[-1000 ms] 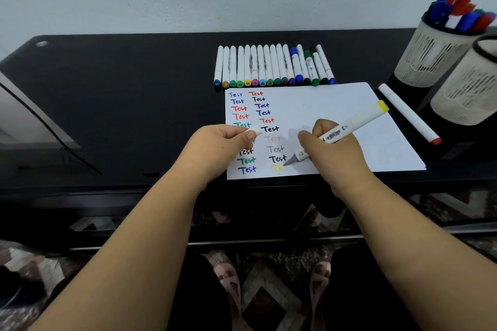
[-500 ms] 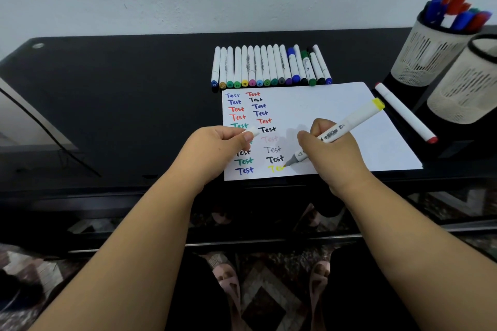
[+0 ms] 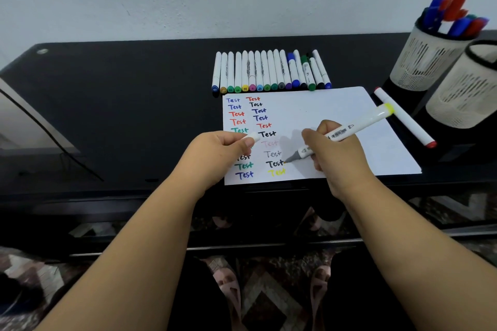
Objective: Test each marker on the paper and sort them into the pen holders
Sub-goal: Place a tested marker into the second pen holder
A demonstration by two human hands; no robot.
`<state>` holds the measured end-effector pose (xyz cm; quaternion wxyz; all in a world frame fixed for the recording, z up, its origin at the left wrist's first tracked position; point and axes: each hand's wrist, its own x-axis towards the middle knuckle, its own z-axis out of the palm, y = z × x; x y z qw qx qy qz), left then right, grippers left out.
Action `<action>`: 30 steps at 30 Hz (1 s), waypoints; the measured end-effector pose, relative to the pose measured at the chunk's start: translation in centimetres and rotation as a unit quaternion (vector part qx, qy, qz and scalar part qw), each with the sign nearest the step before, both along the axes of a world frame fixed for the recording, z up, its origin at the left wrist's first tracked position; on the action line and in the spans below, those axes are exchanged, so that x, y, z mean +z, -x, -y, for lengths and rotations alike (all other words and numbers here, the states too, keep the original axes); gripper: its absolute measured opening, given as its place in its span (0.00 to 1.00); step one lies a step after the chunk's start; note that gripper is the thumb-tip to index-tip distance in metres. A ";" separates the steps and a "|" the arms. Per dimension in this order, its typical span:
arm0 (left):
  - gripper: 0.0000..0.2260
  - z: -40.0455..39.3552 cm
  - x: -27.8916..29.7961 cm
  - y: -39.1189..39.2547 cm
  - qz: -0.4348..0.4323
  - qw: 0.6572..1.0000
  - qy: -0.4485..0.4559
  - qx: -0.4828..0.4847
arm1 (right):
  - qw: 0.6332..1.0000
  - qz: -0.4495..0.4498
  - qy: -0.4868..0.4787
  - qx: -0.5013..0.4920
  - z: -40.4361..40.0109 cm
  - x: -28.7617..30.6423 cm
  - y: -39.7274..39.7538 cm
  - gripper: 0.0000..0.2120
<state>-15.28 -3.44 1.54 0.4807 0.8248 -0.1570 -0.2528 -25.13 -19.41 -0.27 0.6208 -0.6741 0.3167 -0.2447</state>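
Now right hand (image 3: 336,153) grips white yellow-capped marker (image 3: 347,133) mid-barrel, tip just above white paper sheet (image 3: 336,115) beside yellow "Test". Left hand (image 3: 220,153) pinches small white cap (image 3: 253,138). Marker likely light, rigid, smooth plastic: hold mid-barrel, clear of wet nib. Two cream mesh pen holders (image 3: 427,62) stand right of paper, nearer one's contents hidden.

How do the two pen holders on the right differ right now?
The far pen holder holds a bunch of blue and red markers; in the near pen holder no markers show above the rim. The far one sits back toward the wall, the near one partly overlaps it. Both are pale mesh cylinders with dark rims.
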 end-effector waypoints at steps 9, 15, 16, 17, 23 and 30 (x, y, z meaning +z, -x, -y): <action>0.03 0.3 0.6 1.1 0.018 0.995 0.031 -0.093 | 0.977 0.134 -0.166 0.002 0.3 1.9 0.0 0.20; 0.05 0.7 1.1 1.5 0.023 0.992 0.044 -0.113 | 0.981 0.129 -0.141 0.044 -0.3 1.8 0.1 0.20; 0.05 0.7 1.1 1.5 0.024 0.992 0.047 -0.114 | 0.982 0.125 -0.135 0.050 -0.5 1.8 0.1 0.20; 0.05 0.8 1.1 1.6 0.023 0.992 0.051 -0.116 | 0.983 0.119 -0.128 0.056 -0.6 1.8 0.0 0.20; 0.05 1.0 1.5 1.6 0.019 0.991 0.066 -0.119 | 0.983 0.103 -0.123 0.094 -1.0 2.3 -0.2 0.16; 0.05 0.6 1.8 1.1 0.019 0.994 0.068 -0.084 | 0.972 0.082 -0.122 0.186 0.0 3.0 0.4 0.10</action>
